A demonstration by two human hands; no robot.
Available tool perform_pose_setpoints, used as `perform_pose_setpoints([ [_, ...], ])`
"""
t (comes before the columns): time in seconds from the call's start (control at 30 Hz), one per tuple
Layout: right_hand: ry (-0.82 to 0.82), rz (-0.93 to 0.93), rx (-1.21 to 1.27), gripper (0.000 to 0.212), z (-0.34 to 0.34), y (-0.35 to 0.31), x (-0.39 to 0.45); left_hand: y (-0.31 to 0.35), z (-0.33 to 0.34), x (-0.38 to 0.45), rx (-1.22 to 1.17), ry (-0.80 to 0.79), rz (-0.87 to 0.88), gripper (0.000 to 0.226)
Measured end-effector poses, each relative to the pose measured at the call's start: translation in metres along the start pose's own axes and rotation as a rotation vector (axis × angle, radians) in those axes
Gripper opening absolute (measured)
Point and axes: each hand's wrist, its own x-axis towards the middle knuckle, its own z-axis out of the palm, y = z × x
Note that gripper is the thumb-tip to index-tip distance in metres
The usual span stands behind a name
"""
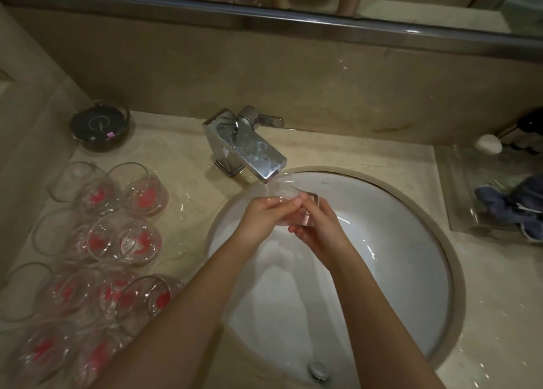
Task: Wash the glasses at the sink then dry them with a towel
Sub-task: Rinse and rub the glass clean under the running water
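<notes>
Under the faucet (246,146), both hands (266,216) hold a glass (283,194)

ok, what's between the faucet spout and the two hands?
Head view: only the clear glass, held under the spout by left hand and right hand. Water flow isn't clearly visible.

glasses (141,194): clear, red print | basin (396,241): white | towel (511,206): blue

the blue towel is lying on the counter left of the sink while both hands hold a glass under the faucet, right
Not quite. The head view shows the blue towel on the counter right of the sink, not left; the left side holds the other glasses. The rest stands: the left hand and right hand hold a glass under the faucet.
</notes>
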Motion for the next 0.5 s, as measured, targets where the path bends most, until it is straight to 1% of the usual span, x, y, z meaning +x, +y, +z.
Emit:
perform_pose_setpoints([
  [0.1, -0.102, -0.042, -0.11, 0.032, -0.011, -0.011, -0.002, -0.001, -0.006, 0.0, -0.039, -0.099, -0.075, 0.027],
  [0.2, -0.178, -0.056, -0.154, 0.038, -0.019, -0.02, 0.0, -0.003, -0.009, 0.0, -0.087, -0.114, -0.08, 0.028],
  [0.27, -0.179, -0.008, -0.18, 0.024, -0.019, -0.029, -0.001, 0.0, -0.008, -0.001, -0.066, -0.124, -0.056, 0.027],
  [0.3, -0.175, 0.045, -0.211, 0.023, -0.017, -0.034, -0.003, 0.003, -0.007, -0.002, -0.061, -0.123, -0.052, 0.026],
  [0.37, -0.144, 0.128, -0.356, 0.043, -0.016, -0.041, -0.003, 0.007, -0.008, -0.001, -0.045, -0.125, -0.041, 0.023],
  [0.4, -0.138, 0.121, -0.433, 0.048, -0.018, -0.042, -0.001, 0.008, -0.008, -0.001, -0.04, -0.134, -0.043, 0.02],
  [0.43, -0.145, 0.091, -0.464, 0.046, -0.019, -0.043, 0.0, 0.011, -0.009, -0.001, -0.041, -0.141, -0.051, 0.017],
  [0.5, -0.193, -0.003, -0.424, 0.024, -0.024, -0.042, 0.002, 0.013, -0.011, 0.001, -0.089, -0.138, -0.089, 0.016],
])
